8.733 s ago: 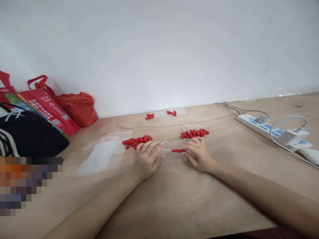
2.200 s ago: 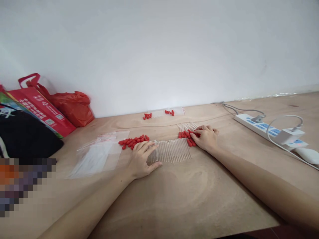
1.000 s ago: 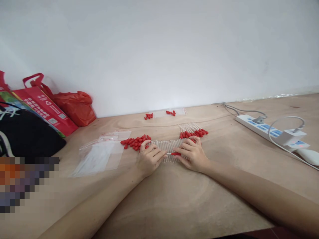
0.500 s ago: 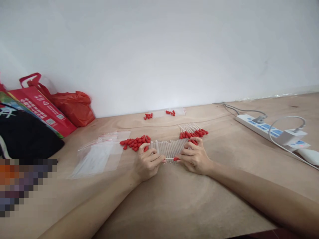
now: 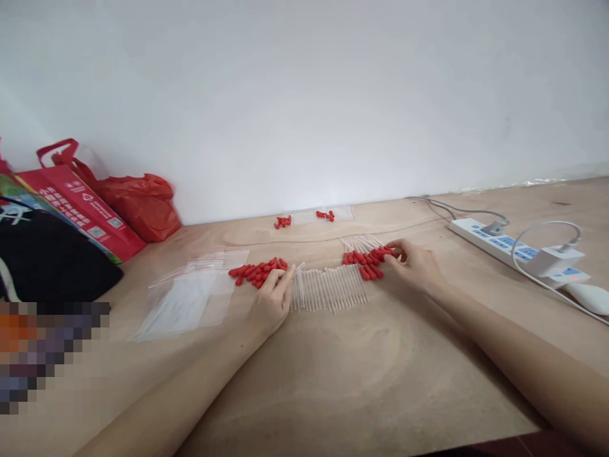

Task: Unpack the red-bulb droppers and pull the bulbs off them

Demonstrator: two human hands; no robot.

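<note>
A row of slim clear tubes (image 5: 328, 291) lies side by side on the wooden table. My left hand (image 5: 273, 301) is at the row's left end, its fingers closed on a clear tube (image 5: 299, 268) that sits at a slant. Next to that hand lies a heap of loose red rubber bulbs (image 5: 250, 273). Farther right, my right hand (image 5: 413, 263) pinches a red-bulbed dropper at the right end of a group of droppers (image 5: 356, 258), whose pale stems point away. Several red bulbs (image 5: 371, 272) rest just below that group.
Clear zip bags (image 5: 178, 298) lie on the left. Another bag (image 5: 304, 218) with small red pieces is by the wall. A white power strip (image 5: 499, 244) with plugs and cables stands right; red bags (image 5: 137, 206) and a black bag (image 5: 52, 254) are far left.
My hands were together at the near edge of the row, with a tube and red bulb between them. My right hand has moved right and away to the dropper group; my left has drawn back slightly.
</note>
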